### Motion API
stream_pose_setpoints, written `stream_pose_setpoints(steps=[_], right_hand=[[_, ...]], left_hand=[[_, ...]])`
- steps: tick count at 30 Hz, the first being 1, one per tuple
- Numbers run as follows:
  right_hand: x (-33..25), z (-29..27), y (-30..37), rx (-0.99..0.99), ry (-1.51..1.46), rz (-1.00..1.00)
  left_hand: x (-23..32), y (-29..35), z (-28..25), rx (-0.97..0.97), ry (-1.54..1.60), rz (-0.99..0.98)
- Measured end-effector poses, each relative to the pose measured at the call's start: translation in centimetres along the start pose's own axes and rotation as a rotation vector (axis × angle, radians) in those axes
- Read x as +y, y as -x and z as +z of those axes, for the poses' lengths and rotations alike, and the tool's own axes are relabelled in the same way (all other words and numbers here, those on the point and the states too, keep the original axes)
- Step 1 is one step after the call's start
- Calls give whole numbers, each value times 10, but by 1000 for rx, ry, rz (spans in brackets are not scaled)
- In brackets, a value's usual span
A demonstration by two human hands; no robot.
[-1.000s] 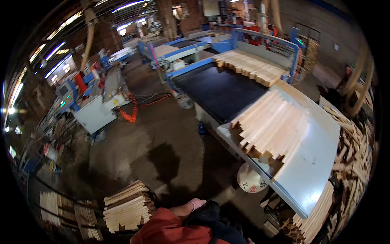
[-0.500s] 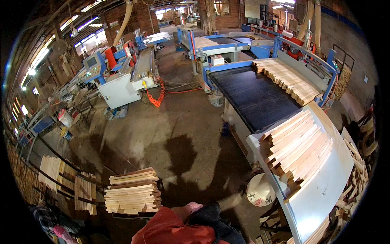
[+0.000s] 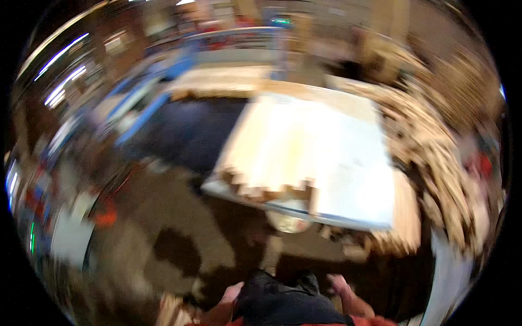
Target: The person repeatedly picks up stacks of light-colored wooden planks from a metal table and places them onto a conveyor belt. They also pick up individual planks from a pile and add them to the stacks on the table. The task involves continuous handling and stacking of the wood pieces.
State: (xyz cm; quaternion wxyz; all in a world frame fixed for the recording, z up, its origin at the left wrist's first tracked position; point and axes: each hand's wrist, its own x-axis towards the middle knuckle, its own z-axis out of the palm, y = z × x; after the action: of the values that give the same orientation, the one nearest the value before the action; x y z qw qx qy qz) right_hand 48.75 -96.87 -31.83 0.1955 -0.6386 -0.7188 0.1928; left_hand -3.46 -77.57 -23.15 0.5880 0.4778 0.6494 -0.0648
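At the lower edge my left hand (image 3: 232,292) hangs beside my dark clothing, above the end of a stack of wooden strips (image 3: 173,312). My right hand (image 3: 339,283) hangs on the other side of my body. Motion smears the fingers of both, and no held thing shows in either. Ahead, a row of pale wooden strips (image 3: 266,146) lies side by side on a light-coloured table (image 3: 356,179), with uneven near ends. Both hands are apart from these strips.
Left of the table runs a black conveyor belt (image 3: 185,130) with blue framing and more wood (image 3: 217,79) at its far side. On the right are a big heap of wooden pieces (image 3: 429,141) and a stack of strips (image 3: 403,212). A round pale lid-like thing (image 3: 288,223) shows under the table.
My view has swung to the right, so the table of strips now lies straight ahead. Both my hands now show at my sides; before, only one was seen near my lap.
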Motion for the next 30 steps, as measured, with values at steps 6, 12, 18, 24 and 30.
stream_pose_setpoints(steps=[6,12,18,24,30], right_hand=[[-64,-10,44,79,-52,601],[-97,59,151,185,-555,1319],[-145,16,191,235,-639,1424],[-140,39,246,763,-1124,1607],[-157,-1,288,1007,-1460,1677]], left_hand=[[27,-86,25,-26,-14,-235],[86,-148,75,-178,-150,-133],[140,-183,113,-59,-166,-91],[171,-160,209,-310,-265,100],[184,-143,270,-318,-414,2]])
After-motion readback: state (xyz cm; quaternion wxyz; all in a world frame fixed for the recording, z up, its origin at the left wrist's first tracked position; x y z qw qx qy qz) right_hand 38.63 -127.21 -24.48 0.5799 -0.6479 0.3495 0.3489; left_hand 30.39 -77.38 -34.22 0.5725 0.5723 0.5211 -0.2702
